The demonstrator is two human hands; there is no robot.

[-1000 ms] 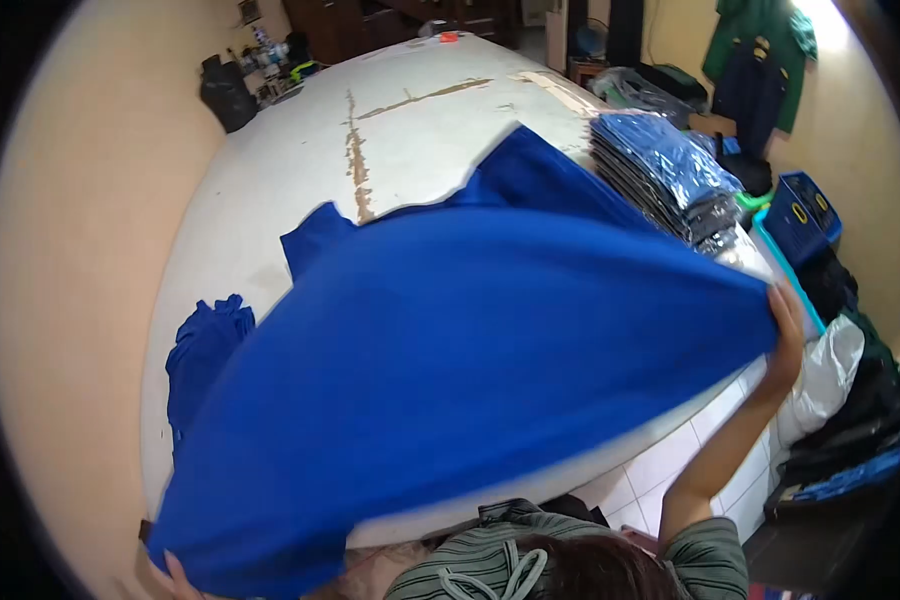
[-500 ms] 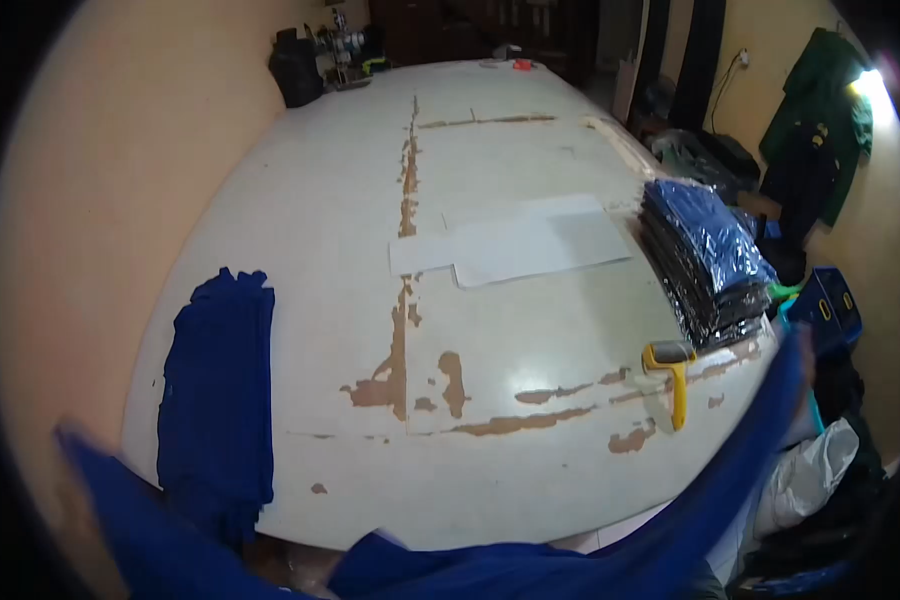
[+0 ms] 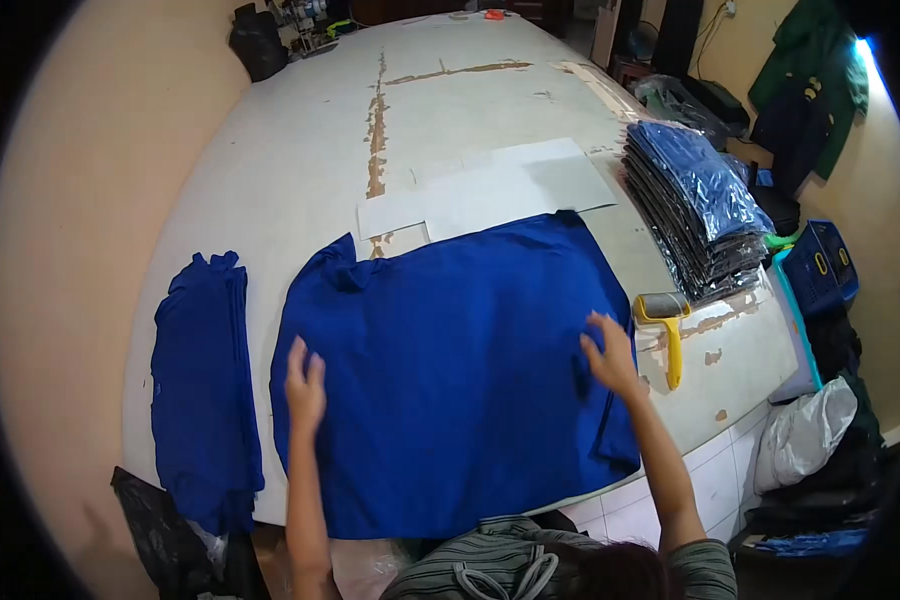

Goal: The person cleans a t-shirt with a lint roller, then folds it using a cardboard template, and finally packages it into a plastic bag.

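Note:
A blue garment (image 3: pixel 450 370) lies spread over the near part of the table, one corner bunched up at its upper left and a fold showing at its lower right. Above its left side is my left hand (image 3: pixel 306 388), fingers apart and nothing in it. My right hand (image 3: pixel 610 358) is over the garment's right edge, thumb and fingers spread, also holding nothing. Left of the garment rests a stack of folded blue garments (image 3: pixel 202 385). Close to the right edge lies a lint roller (image 3: pixel 674 345) with a yellow handle.
A white cut-out sheet (image 3: pixel 500 190) lies just beyond the garment on the worn table (image 3: pixel 270 160). Plastic-wrapped packs of clothes (image 3: pixel 700 190) are piled at the right edge. A blue basket (image 3: pixel 820 265) and white bag (image 3: pixel 808 435) stand off the table's right side.
The blue garment, earlier lifted and stretched low in front of me, now lies flat on the table. Both hands have let go of it and moved inward. The view has tilted down.

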